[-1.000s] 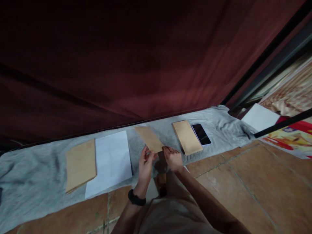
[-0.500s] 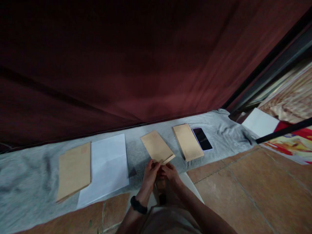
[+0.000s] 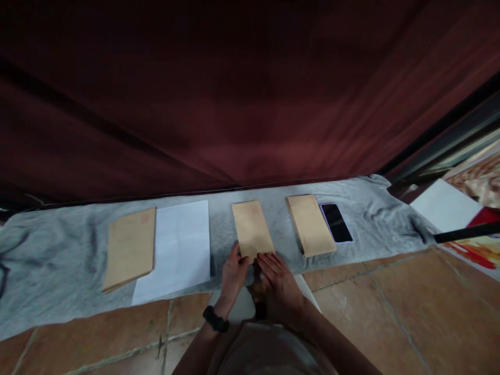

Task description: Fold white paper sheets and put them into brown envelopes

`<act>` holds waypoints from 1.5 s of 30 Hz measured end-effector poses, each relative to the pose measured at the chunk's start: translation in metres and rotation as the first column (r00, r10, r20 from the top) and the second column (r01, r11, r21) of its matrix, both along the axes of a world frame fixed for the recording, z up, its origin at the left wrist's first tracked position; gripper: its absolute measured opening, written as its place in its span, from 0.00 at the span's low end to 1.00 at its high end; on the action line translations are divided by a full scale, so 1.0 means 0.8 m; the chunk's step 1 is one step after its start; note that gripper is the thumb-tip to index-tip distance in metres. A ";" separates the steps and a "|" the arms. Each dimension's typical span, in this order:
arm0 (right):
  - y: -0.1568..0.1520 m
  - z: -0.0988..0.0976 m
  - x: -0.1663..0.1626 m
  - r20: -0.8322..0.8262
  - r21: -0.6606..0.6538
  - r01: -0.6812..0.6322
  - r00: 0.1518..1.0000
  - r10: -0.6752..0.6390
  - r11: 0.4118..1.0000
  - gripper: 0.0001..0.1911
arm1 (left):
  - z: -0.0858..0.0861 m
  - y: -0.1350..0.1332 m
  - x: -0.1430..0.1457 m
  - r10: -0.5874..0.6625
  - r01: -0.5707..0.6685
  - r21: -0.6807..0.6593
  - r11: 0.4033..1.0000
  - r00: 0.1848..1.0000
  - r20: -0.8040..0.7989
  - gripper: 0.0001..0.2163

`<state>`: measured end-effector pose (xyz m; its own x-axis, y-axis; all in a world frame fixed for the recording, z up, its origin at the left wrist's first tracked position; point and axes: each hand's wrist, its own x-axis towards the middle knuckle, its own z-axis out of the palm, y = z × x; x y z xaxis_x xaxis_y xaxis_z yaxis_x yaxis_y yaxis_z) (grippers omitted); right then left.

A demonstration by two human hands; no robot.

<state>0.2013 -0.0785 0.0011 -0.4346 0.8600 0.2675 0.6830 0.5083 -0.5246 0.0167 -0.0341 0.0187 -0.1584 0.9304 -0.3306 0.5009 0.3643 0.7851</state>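
Observation:
A brown paper envelope (image 3: 252, 226) lies in front of me on the grey cloth, its near end under my hands. My left hand (image 3: 233, 273), with a dark watch at the wrist, pinches the envelope's near left corner between thumb and fingers. Stretched flat, the fingers of my right hand (image 3: 275, 273) press on its near right edge. Right of it lies a stack of brown envelopes (image 3: 311, 225), with a dark-screened phone (image 3: 336, 223) alongside. To the left, a second envelope stack (image 3: 130, 247) partly covers white paper sheets (image 3: 182, 247).
The grey cloth (image 3: 58, 260) covers a long narrow surface against a dark red curtain (image 3: 250, 114). Tiled floor (image 3: 375, 307) runs along the near side. At the right stand a dark bar (image 3: 466, 233) and a white panel (image 3: 445, 204).
The flap at the envelope's near end, raised before, now lies flat. The envelope has turned straighter. My right hand has gone from pinching to lying flat on the edge. The view has shifted.

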 end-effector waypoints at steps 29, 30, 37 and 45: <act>-0.004 -0.012 0.007 0.242 0.075 -0.072 0.969 0.052 0.995 0.31 | -0.035 -0.079 0.006 -0.379 0.724 0.221 0.653 0.565 -0.733 0.36; -0.004 -0.013 0.008 0.244 0.069 -0.060 0.969 0.042 0.996 0.30 | -0.036 -0.079 0.006 -0.378 0.722 0.217 0.657 0.564 -0.734 0.36; -0.008 -0.021 0.020 0.220 0.028 0.008 0.975 -0.014 1.000 0.28 | -0.035 -0.080 0.002 -0.398 0.747 0.182 0.639 0.523 -0.754 0.33; -0.011 -0.024 0.035 0.199 0.065 0.057 0.978 -0.069 0.996 0.27 | -0.032 -0.078 -0.003 -0.417 0.770 0.138 0.623 0.476 -0.774 0.33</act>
